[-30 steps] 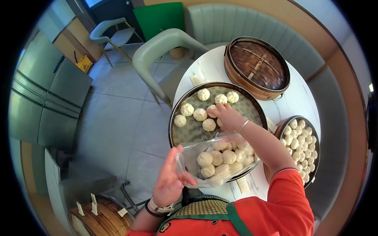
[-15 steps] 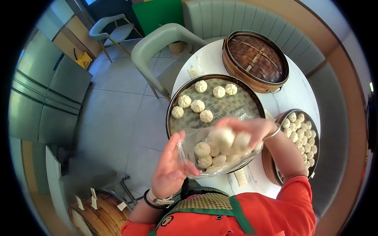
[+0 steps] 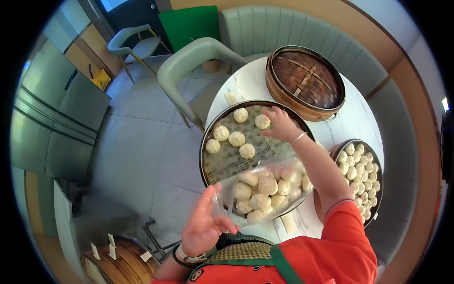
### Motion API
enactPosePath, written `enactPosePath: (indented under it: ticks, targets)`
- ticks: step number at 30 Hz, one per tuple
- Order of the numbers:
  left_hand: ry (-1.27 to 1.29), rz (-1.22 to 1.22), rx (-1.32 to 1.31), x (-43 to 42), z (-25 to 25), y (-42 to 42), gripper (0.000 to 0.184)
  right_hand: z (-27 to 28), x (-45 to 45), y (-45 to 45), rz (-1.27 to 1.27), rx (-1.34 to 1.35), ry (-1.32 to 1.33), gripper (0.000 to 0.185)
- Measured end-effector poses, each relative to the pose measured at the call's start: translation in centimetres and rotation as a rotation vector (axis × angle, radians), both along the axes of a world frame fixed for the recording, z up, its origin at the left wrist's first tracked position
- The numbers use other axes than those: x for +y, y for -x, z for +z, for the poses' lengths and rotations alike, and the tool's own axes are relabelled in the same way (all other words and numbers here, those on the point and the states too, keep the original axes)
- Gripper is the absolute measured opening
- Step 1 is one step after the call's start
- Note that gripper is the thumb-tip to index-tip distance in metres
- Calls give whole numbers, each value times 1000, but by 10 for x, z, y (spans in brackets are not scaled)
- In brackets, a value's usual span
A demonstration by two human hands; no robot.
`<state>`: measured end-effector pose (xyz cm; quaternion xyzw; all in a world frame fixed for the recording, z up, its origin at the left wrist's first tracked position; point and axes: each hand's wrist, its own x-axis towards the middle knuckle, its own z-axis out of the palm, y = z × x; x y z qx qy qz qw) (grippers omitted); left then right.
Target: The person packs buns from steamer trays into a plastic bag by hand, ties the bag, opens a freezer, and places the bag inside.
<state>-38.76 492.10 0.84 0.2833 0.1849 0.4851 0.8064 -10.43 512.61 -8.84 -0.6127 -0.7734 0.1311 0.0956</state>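
My left hand [image 3: 202,232] holds one side of a clear plastic bag [image 3: 227,195], with its fingers hooked at the bag's edge. Inside the bag lie several pale steamed buns [image 3: 267,185], piled over the near part of a round steamer tray [image 3: 204,161]. My right hand [image 3: 283,125] reaches past the bag to the tray's far right, its fingers apart. Just beside those fingertips sits a pleated bun [image 3: 262,121]; whatever lies under the palm is hidden. More loose buns [image 3: 237,138] rest on the woven mat to the left.
A lidded bamboo steamer [image 3: 306,80] stands at the back of the white marble table [image 3: 364,111]. To the right, another steamer [image 3: 326,203] is filled with small buns. A grey chair [image 3: 172,78] stands beyond the table's left edge; a wooden steamer lid [image 3: 118,262] is at lower left.
My right hand has moved from over the bag to the far right of the tray, leaving buns in the bag. My left hand stays at the bag's edge.
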Motion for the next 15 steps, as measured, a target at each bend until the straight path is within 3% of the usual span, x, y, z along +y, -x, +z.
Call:
enactPosePath:
  ticks: [2,7,8,10,12,14,15]
  targets:
    - [7,8,-1,3,1,1,82,-35,16,3,-64,-194,7,68]
    - [2,6,54,3,0,5,83,-44,21,7,-160,-110,1,55]
    - [15,5,53,3,-1,5,83,-35,19,3,-166,-21,-46,56]
    - [14,-10,-5,7,-2,2,84,14,5,-2,-275,995,462,56]
    - [26,-2,-52,10,-2,-1,84,62,-38,1,20,1383,668,55]
    - [34,-1,-90,11,2,-5,84,92,-75,15,539,1326,756,54]
    - [16,-6,-84,12,4,-7,84,90,-89,20,532,1326,750,54]
